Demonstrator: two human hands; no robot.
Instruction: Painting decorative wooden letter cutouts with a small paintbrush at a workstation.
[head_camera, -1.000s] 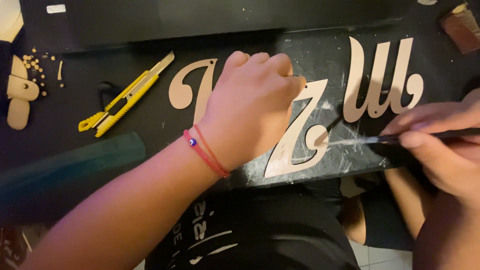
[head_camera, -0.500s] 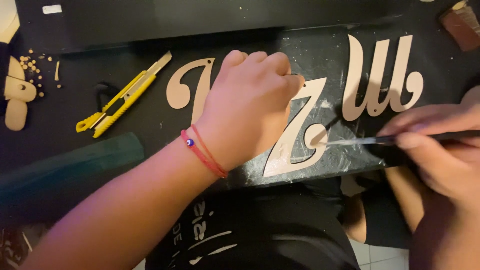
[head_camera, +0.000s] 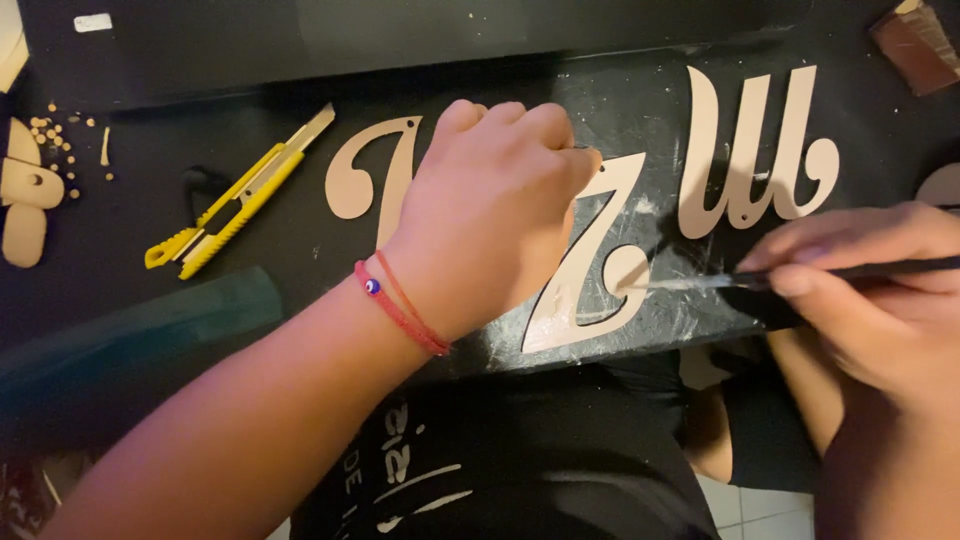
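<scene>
Black paint-smeared work board (head_camera: 640, 100): bears pale wooden cut-out script letters (head_camera: 590, 290). Left hand (head_camera: 490, 215): fist-closed, pressing the cut-out flat. Right hand (head_camera: 880, 290): fingers clamped on thin dark-handled brush (head_camera: 800, 275), tip at the letter's lower loop. Yellow utility knife (head_camera: 235, 195): idle, well left. Step: likely coating the edge; next calls for steady strokes. Versus half-second earlier: poses virtually unchanged.

Yellow utility knife (head_camera: 235, 195), pale wooden letters (head_camera: 590, 260) (red bracelet (head_camera: 400, 310)).
</scene>
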